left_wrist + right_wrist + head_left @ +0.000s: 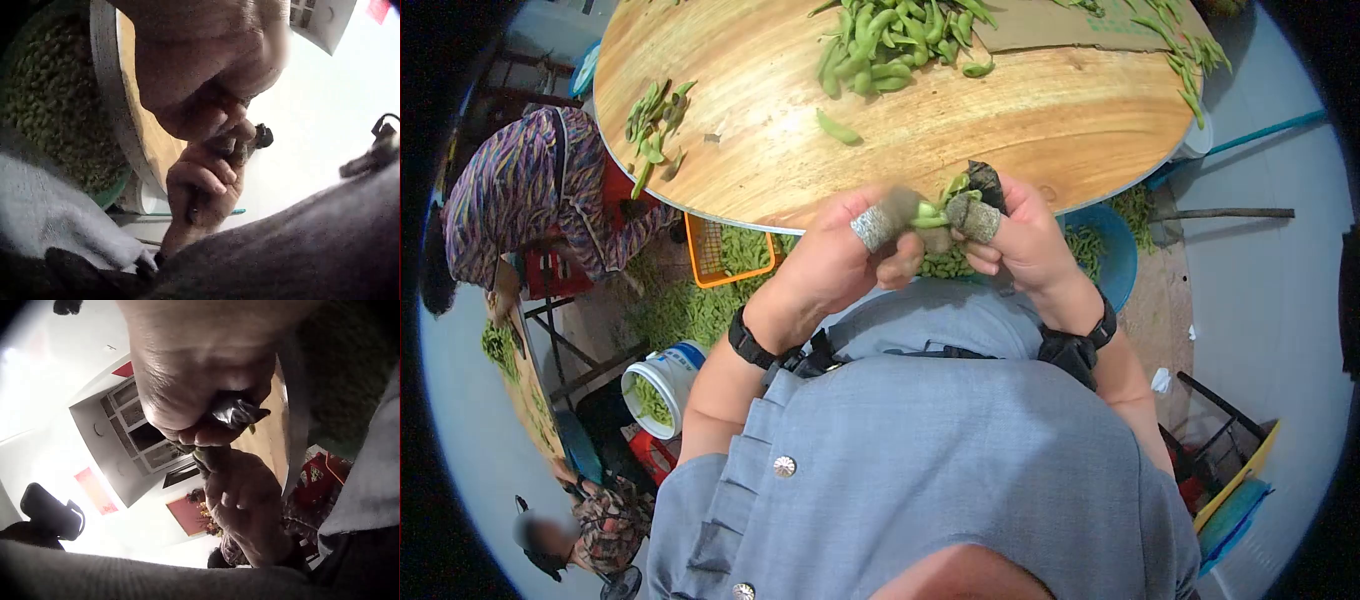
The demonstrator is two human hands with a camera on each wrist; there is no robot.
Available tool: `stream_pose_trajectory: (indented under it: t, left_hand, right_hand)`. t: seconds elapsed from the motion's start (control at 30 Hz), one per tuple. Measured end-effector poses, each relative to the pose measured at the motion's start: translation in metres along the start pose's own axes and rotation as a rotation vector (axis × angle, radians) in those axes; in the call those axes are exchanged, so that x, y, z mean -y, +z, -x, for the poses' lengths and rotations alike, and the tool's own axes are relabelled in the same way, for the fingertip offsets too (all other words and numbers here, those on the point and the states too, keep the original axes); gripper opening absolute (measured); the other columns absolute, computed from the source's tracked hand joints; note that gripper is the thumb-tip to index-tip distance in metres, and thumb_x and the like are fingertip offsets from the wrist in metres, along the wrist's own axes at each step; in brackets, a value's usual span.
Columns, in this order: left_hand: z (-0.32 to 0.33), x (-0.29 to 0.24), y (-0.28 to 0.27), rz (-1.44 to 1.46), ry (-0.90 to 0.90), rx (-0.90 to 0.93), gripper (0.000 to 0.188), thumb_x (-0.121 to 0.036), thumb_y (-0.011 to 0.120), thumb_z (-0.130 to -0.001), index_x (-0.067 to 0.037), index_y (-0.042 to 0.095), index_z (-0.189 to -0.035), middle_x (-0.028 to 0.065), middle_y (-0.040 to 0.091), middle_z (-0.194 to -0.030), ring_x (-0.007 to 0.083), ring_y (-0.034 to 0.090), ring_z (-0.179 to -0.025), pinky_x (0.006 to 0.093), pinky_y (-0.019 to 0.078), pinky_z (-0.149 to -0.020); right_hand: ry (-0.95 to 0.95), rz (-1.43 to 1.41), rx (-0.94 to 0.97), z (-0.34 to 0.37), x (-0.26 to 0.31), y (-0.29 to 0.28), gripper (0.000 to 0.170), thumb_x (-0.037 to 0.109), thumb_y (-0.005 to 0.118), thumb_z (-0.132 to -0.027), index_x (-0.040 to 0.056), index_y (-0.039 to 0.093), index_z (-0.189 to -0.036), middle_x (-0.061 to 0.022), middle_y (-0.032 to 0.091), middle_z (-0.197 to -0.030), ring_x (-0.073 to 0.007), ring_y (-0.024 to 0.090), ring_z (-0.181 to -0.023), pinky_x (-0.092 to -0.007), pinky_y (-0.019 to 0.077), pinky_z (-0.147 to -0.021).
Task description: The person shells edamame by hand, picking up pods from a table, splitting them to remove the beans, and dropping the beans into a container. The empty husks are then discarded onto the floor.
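Both hands meet at the near edge of the round wooden table [750, 130]. Between them is a green bean pod [928, 215], pinched by the wrapped thumb and fingers of my left hand [840, 245]. My right hand [1030, 240], its thumb wrapped too, grips a small bunch of pods [958, 187] with a dark, crumpled piece [984, 182] beside it. In the right wrist view the dark piece [240, 414] sticks out of my right hand [200, 375]. The left wrist view shows my left hand [206, 69] against the right one [203, 187], hiding the pod.
A pod pile [880, 45] and a loose pod [837, 128] lie on the table, with stems [655, 125] at its left. Below stand a blue basin [1118, 260], an orange basket [705, 262] and a white bucket [662, 400]. Two people are at the left, one in a patterned top [520, 200].
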State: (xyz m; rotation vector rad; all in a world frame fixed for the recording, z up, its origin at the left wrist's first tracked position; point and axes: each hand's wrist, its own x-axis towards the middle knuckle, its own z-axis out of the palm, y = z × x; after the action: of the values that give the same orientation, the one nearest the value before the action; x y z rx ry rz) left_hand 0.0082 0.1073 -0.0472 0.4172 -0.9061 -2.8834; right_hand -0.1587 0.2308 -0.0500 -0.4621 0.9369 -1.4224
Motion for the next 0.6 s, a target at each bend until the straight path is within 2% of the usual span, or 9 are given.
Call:
stream_pose_trajectory:
  t: [0.1,0.17,0.23,0.27,0.3,0.37,0.5,0.57,0.6]
  left_hand:
    - [0.003,-0.001,0.011,-0.184,0.000,-0.084,0.016,-0.015,0.045,-0.097,-0.005,0.057,-0.097,0.0024,0.057,-0.069,0.0102,0.047,-0.054,0.0243,0.0371,-0.049]
    - [0.003,-0.003,0.016,-0.739,0.085,-0.253,0.014,-0.007,0.044,-0.094,-0.003,0.056,-0.097,0.0031,0.058,-0.070,0.0101,0.050,-0.058,0.0256,0.0414,-0.053]
    - [0.002,-0.003,0.011,-0.921,0.127,-0.239,0.015,-0.007,0.044,-0.094,-0.002,0.056,-0.102,0.0026,0.059,-0.073,0.0100,0.052,-0.061,0.0247,0.0430,-0.055]
    - [0.002,-0.002,0.009,-1.103,0.167,-0.221,0.017,-0.006,0.045,-0.094,0.000,0.055,-0.106,0.0022,0.060,-0.076,0.0098,0.054,-0.064,0.0239,0.0446,-0.058]
    - [0.000,0.000,0.008,-1.103,0.167,-0.222,0.017,-0.006,0.045,-0.094,0.000,0.055,-0.106,0.0022,0.060,-0.076,0.0098,0.054,-0.064,0.0239,0.0446,-0.058]
    - [-0.004,0.002,0.008,-1.361,0.374,-0.210,0.024,0.007,0.050,-0.074,0.002,0.054,-0.097,0.0170,0.059,-0.073,0.0339,0.058,-0.066,0.0377,0.0461,-0.061]
    - [0.003,-0.004,0.013,-1.580,0.436,-0.101,0.039,0.009,0.051,-0.069,0.002,0.053,-0.108,0.0152,0.062,-0.079,0.0304,0.061,-0.069,0.0382,0.0486,-0.063]
    - [0.007,-0.001,0.015,-1.610,0.333,-0.090,0.047,0.010,0.049,-0.065,0.002,0.050,-0.111,0.0230,0.060,-0.083,0.0424,0.059,-0.079,0.0450,0.0477,-0.069]
    - [0.009,-0.002,0.022,-1.700,0.079,-0.118,0.049,0.010,0.048,-0.063,0.002,0.049,-0.111,0.0244,0.059,-0.086,0.0450,0.056,-0.085,0.0466,0.0466,-0.073]
  right_hand:
    - [0.002,0.075,-0.028,0.002,0.001,-0.006,0.014,0.013,0.061,-0.089,0.0046,0.061,-0.101,-0.0001,0.058,-0.071,-0.0058,0.047,-0.050,-0.0214,0.0391,-0.045]
    - [-0.005,0.176,-0.085,-0.001,0.001,-0.007,0.015,0.012,0.062,-0.088,0.0038,0.061,-0.100,-0.0016,0.059,-0.072,-0.0077,0.049,-0.051,-0.0236,0.0411,-0.046]
    - [-0.732,0.987,-0.358,-0.004,-0.001,-0.005,0.016,0.011,0.064,-0.083,0.0019,0.062,-0.096,-0.0057,0.061,-0.073,-0.0133,0.054,-0.056,-0.0290,0.0451,-0.051]
    - [-0.721,1.066,-0.365,0.003,0.010,0.007,0.017,0.012,0.067,-0.078,0.0007,0.062,-0.089,-0.0112,0.062,-0.074,-0.0230,0.059,-0.062,-0.0351,0.0478,-0.057]
    - [-0.721,1.065,-0.364,0.001,0.009,0.007,0.017,0.012,0.067,-0.078,0.0007,0.062,-0.089,-0.0112,0.062,-0.074,-0.0230,0.059,-0.062,-0.0351,0.0478,-0.057]
    - [-0.697,1.303,-0.240,-0.002,0.006,0.006,0.016,0.014,0.067,-0.076,0.0012,0.060,-0.085,-0.0147,0.060,-0.073,-0.0302,0.059,-0.065,-0.0379,0.0477,-0.058]
    - [-0.486,1.201,-0.181,-0.002,0.007,0.005,0.020,0.018,0.067,-0.073,0.0019,0.058,-0.081,-0.0168,0.057,-0.071,-0.0348,0.058,-0.070,-0.0417,0.0470,-0.060]
    - [-0.486,1.287,-0.152,0.000,0.008,0.008,0.021,0.018,0.067,-0.072,0.0022,0.058,-0.082,-0.0164,0.057,-0.072,-0.0347,0.058,-0.071,-0.0420,0.0473,-0.061]
    - [-0.487,1.374,-0.128,0.001,0.009,0.009,0.021,0.018,0.068,-0.071,0.0025,0.059,-0.082,-0.0160,0.058,-0.073,-0.0347,0.059,-0.072,-0.0423,0.0477,-0.061]
